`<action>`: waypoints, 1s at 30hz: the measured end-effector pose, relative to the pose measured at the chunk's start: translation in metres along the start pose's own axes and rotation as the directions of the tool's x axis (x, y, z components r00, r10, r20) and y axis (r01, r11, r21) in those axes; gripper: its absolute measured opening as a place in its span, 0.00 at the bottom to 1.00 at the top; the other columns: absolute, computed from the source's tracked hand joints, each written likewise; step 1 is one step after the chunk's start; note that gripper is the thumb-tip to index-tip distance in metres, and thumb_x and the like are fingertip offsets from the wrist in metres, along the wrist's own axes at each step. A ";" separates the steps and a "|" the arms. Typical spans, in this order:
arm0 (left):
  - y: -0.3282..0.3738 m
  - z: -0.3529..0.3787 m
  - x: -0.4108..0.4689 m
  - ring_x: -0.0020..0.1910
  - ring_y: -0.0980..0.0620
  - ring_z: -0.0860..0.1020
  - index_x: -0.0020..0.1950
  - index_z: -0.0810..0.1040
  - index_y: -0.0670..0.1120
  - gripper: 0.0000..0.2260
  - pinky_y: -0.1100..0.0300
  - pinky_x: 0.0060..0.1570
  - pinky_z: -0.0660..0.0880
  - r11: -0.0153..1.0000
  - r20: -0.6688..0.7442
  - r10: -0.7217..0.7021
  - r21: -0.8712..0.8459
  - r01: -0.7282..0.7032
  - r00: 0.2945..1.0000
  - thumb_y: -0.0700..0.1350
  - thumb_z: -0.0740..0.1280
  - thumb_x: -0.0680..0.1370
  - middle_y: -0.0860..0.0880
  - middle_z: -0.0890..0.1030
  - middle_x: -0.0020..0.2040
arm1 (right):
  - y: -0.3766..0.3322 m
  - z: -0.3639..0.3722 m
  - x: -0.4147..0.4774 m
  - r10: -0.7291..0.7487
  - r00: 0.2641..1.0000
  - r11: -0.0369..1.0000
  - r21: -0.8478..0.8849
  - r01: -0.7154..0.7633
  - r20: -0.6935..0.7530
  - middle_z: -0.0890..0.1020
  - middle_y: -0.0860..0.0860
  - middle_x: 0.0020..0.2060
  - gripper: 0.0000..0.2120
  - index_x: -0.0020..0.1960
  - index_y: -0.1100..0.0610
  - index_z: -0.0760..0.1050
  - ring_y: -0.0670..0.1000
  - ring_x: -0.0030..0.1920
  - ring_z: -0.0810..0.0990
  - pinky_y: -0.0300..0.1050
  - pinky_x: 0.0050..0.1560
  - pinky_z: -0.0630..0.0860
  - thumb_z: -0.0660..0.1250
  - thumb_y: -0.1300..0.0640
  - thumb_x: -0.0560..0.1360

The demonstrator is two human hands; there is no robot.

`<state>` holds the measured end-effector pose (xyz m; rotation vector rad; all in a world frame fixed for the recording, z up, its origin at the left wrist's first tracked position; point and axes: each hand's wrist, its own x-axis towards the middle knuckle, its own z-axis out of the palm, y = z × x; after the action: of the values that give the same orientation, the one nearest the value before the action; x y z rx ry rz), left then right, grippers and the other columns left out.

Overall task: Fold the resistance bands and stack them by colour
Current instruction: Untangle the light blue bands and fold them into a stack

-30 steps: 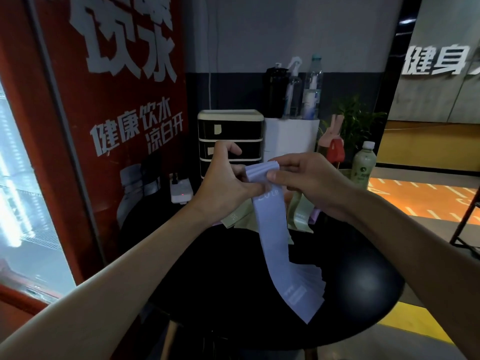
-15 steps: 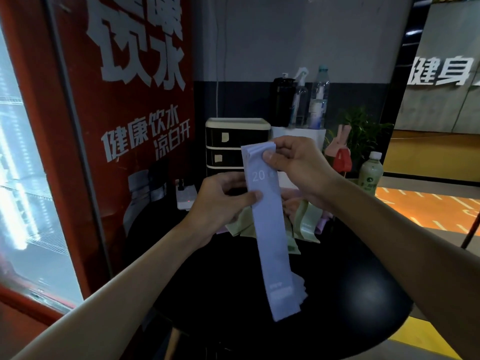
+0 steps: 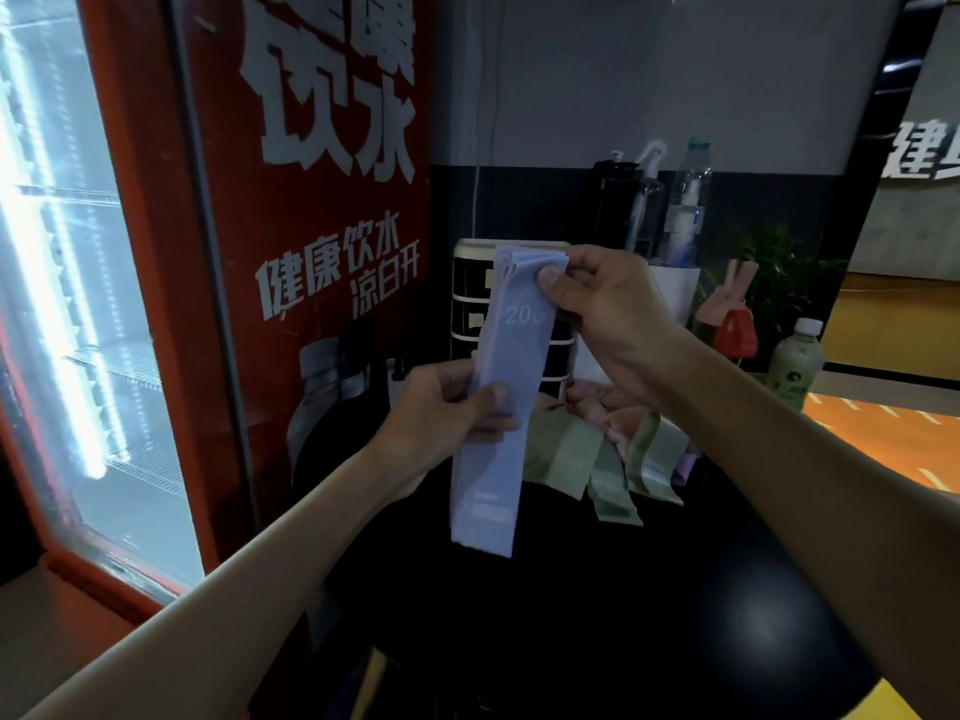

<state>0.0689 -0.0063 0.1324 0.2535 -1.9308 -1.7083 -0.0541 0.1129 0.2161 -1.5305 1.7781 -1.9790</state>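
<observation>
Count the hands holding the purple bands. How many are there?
2. The left hand pinches the purple bands around their middle. The right hand pinches their top end, higher up. No other hand shows in the picture.

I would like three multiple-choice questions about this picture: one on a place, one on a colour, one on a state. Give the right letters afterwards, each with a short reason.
1. Where do the green bands lie?
A. on the table
B. on the floor
C. in a drawer

2. What colour are the held bands?
A. pink
B. blue
C. green

3. How are the held bands?
A. hanging straight down
B. rolled into a ball
C. spread flat

Key:
1 A: they rest on the black table.
2 B: the right hand pinches the top of the blue ones and the left hand grips them lower.
3 A: they hang down from the right hand.
</observation>
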 end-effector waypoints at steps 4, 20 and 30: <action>0.003 -0.011 0.005 0.50 0.41 0.84 0.58 0.81 0.43 0.08 0.47 0.53 0.82 1.000 -0.022 0.010 0.023 -0.010 1.000 0.40 0.67 0.80 0.40 0.84 0.54 | 0.000 0.001 0.001 -0.004 1.000 1.000 -0.012 0.005 0.022 0.84 0.54 0.44 0.08 0.50 0.57 0.80 0.51 0.47 0.83 0.48 0.54 0.80 0.63 0.64 0.80; -0.074 0.010 -0.082 0.37 0.47 0.83 0.50 0.80 0.39 0.10 0.58 0.32 0.79 0.936 0.250 -0.329 0.214 0.280 0.911 0.46 0.70 0.79 0.38 0.84 0.45 | 0.075 -0.003 -0.090 0.553 0.817 0.829 -0.009 -0.560 0.162 0.84 0.59 0.48 0.10 0.52 0.66 0.80 0.57 0.51 0.81 0.62 0.66 0.69 0.69 0.58 0.76; -0.117 -0.022 -0.021 0.63 0.52 0.74 0.65 0.77 0.46 0.13 0.59 0.62 0.70 0.872 -0.151 -0.119 0.457 0.177 0.981 0.44 0.66 0.81 0.50 0.76 0.62 | 0.109 0.022 -0.074 0.635 0.753 0.771 -0.092 -0.630 0.171 0.85 0.57 0.51 0.07 0.51 0.61 0.82 0.58 0.55 0.80 0.50 0.57 0.71 0.70 0.58 0.76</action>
<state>0.0737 -0.0360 0.0152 0.6840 -2.2577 -1.2494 -0.0603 0.1075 0.0828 -0.8852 1.9006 -1.4196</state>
